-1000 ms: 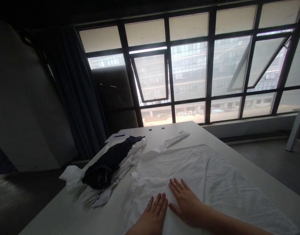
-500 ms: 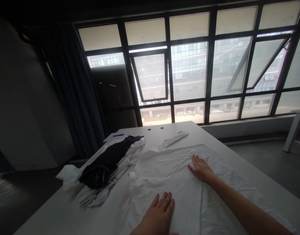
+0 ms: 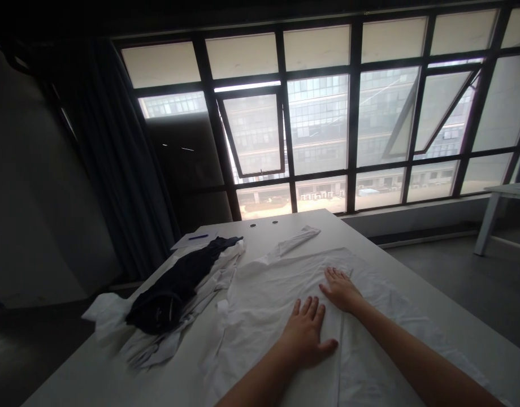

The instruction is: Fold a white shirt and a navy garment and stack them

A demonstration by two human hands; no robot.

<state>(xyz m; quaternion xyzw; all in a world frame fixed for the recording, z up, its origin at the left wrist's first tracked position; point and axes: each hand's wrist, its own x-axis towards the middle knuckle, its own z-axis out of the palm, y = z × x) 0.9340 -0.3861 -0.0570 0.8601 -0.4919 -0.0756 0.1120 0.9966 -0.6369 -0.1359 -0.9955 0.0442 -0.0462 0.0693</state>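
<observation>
A white long-sleeved shirt [image 3: 260,288] lies spread over the table, one sleeve [image 3: 298,240] stretched toward the far end. My left hand [image 3: 306,333] rests palm down on the cloth, fingers spread and thumb out to the right. Just beyond it and to the right, my right hand [image 3: 339,289] lies flat on the shirt with its fingers extended. Neither hand grips anything. Some wrinkles run across the fabric around both hands, and a long straight edge or fold passes between the two forearms.
To the left, a dark garment [image 3: 179,285] lies on a heap of white and grey clothes [image 3: 158,350]. Behind it a pen [image 3: 198,237] sits on paper [image 3: 184,242]. The white table [image 3: 416,277] points toward large windows [image 3: 319,124]. Another table [image 3: 489,220] stands at the right.
My left hand has slid forward and to the right across the shirt, close to my right hand, its thumb now spread. My right hand stays on about the same spot; the view has turned slightly.
</observation>
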